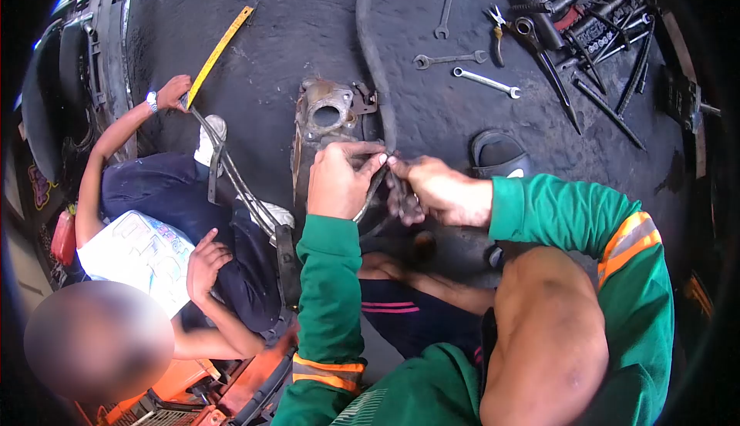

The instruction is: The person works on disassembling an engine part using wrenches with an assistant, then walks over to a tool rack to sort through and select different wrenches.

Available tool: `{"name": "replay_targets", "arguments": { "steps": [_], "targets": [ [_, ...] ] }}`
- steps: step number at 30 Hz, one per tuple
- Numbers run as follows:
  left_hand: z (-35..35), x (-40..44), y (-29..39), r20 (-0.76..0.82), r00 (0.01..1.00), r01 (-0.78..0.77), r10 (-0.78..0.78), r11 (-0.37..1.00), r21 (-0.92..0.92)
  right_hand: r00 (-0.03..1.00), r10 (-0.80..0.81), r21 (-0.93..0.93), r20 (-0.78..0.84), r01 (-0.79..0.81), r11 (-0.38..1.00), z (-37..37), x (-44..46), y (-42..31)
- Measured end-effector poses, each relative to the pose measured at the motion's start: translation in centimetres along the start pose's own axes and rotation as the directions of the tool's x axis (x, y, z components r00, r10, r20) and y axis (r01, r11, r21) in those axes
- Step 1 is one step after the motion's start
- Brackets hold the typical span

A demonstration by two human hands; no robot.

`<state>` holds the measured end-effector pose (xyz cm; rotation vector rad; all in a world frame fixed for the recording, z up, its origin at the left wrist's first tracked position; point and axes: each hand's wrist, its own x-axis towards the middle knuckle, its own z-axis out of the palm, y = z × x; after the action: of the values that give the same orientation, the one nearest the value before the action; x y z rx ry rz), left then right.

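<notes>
My left hand [341, 178] is closed, with thumb and forefinger pinched together at the lower end of a thick black hose [372, 60]. Fingertip to fingertip with it, my right hand [438, 189] is also closed at the hose end, its fingers dark with grime and curled. Exactly what sits between the right fingers is hidden. A thin tube or wire curves down beneath the left hand. Just beyond my left hand stands a greasy metal casting with a round bore [314, 112], a small bracket on its right side.
Several spanners [487, 83], pliers [499, 35], a ratchet [547, 68] and piled tools lie to the right. A dark sandal [499, 151] lies near my right sleeve. At left sits another person [146, 176], one hand on a yellow-ended metal strip [220, 56].
</notes>
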<state>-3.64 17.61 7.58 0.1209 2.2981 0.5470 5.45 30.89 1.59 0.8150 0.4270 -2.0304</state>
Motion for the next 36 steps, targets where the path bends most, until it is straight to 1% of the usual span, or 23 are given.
{"name": "replay_targets", "arguments": {
  "steps": [1,2,5,6,9,11,13,14,17,18,19,21,22,23,25,26,28,29,31,32,33,34,36],
  "targets": [
    [0.0,0.0,0.0,-0.003,1.000,0.001,-0.001,1.000,-0.017,1.000,0.018,0.071,-0.021,-0.016,0.997,0.0,0.2,0.0],
    [0.0,0.0,0.1,-0.007,1.000,0.015,-0.016,0.999,-0.028,1.000,-0.005,0.096,-0.028,0.008,0.995,0.2,0.0,0.1],
    [0.0,0.1,0.0,-0.030,1.000,-0.009,0.010,0.999,0.032,0.997,-0.071,0.056,-0.018,0.072,0.996,0.7,0.0,0.7],
    [0.2,0.0,0.0,-0.031,0.999,-0.005,0.006,0.999,0.032,0.998,-0.057,-0.037,-0.001,0.057,0.998,0.6,-0.1,0.9],
    [0.4,-0.1,0.4,-0.052,0.999,-0.008,0.012,0.998,0.066,0.994,-0.036,-0.055,-0.100,0.031,0.998,0.3,0.1,1.6],
    [0.6,-0.1,0.6,-0.074,0.997,-0.015,0.025,0.991,0.130,0.994,-0.064,-0.064,-0.092,0.058,0.996,0.3,-0.5,1.2],
    [0.6,0.3,0.0,-0.075,0.997,-0.005,0.015,0.992,0.125,0.991,-0.065,-0.120,-0.121,0.051,0.992,1.3,-0.6,1.1],
    [0.8,0.2,-0.2,-0.069,0.998,-0.003,0.012,0.993,0.121,0.982,-0.061,-0.165,-0.179,0.031,0.986,1.2,0.0,1.5],
    [1.2,-0.2,0.0,-0.094,0.994,-0.033,0.051,0.982,0.184,0.960,-0.079,-0.421,-0.269,-0.043,0.906,1.9,-0.9,1.0],
    [1.2,-0.6,0.4,-0.117,0.991,-0.046,0.064,0.988,0.146,0.926,-0.112,-0.514,-0.361,-0.097,0.852,2.4,-1.4,0.4],
    [1.2,-0.5,0.6,-0.117,0.989,-0.068,0.089,0.982,0.177,0.868,-0.271,-0.606,-0.417,-0.044,0.794,2.6,-0.9,1.1],
    [1.2,-0.4,0.2,-0.118,0.984,-0.102,0.132,0.967,0.235,0.689,-0.569,-0.778,-0.448,0.013,0.629,3.0,0.8,3.6],
    [1.5,-0.3,-0.6,-0.133,0.980,-0.116,0.149,0.967,0.226,0.779,-0.478,-0.766,-0.406,-0.005,0.643,2.0,1.5,3.3],
    [1.8,-0.3,-1.2,-0.181,0.960,-0.165,0.212,0.956,0.240,0.732,-0.579,-0.849,-0.360,0.001,0.529,2.2,1.9,3.6],
    [2.0,-0.3,-1.2,-0.187,0.973,-0.091,0.137,0.968,0.235,0.745,-0.631,-0.884,-0.218,0.123,0.451,2.0,0.8,4.0],
    [2.2,-0.3,-1.3,-0.168,0.974,-0.107,0.149,0.966,0.237,0.735,-0.651,-0.909,-0.190,0.118,0.399,1.4,0.9,4.3],
    [2.3,-0.4,-1.7,-0.149,0.976,-0.122,0.160,0.963,0.239,0.726,-0.678,-0.954,-0.112,0.113,0.279,0.4,1.5,4.6],
    [2.2,-0.3,-1.7,-0.104,0.989,-0.076,0.104,0.967,0.244,0.778,-0.612,-0.960,-0.141,0.044,0.277,0.1,1.3,4.4],
    [1.6,-0.1,-1.7,-0.055,0.990,-0.114,0.129,0.970,0.213,0.768,-0.640,-0.986,-0.006,0.103,0.133,-1.2,1.8,5.2],
    [1.6,0.0,-2.3,-0.065,0.986,-0.138,0.155,0.965,0.223,0.654,-0.724,-0.971,0.219,0.217,-0.098,-3.0,2.0,6.2],
    [1.7,0.1,-2.9,-0.070,0.980,-0.162,0.183,0.958,0.235,0.505,-0.745,-0.898,0.436,0.292,-0.328,-4.2,2.1,7.0],
    [1.7,0.2,-3.3,-0.075,0.974,-0.190,0.215,0.950,0.248,0.481,-0.759,-0.894,0.440,0.316,-0.318,-4.3,2.0,6.5],
    [1.7,0.4,-3.3,-0.080,0.972,-0.195,0.221,0.948,0.252,0.724,-0.642,-0.967,0.252,0.171,-0.187,-3.6,1.7,4.0]
  ]
}}
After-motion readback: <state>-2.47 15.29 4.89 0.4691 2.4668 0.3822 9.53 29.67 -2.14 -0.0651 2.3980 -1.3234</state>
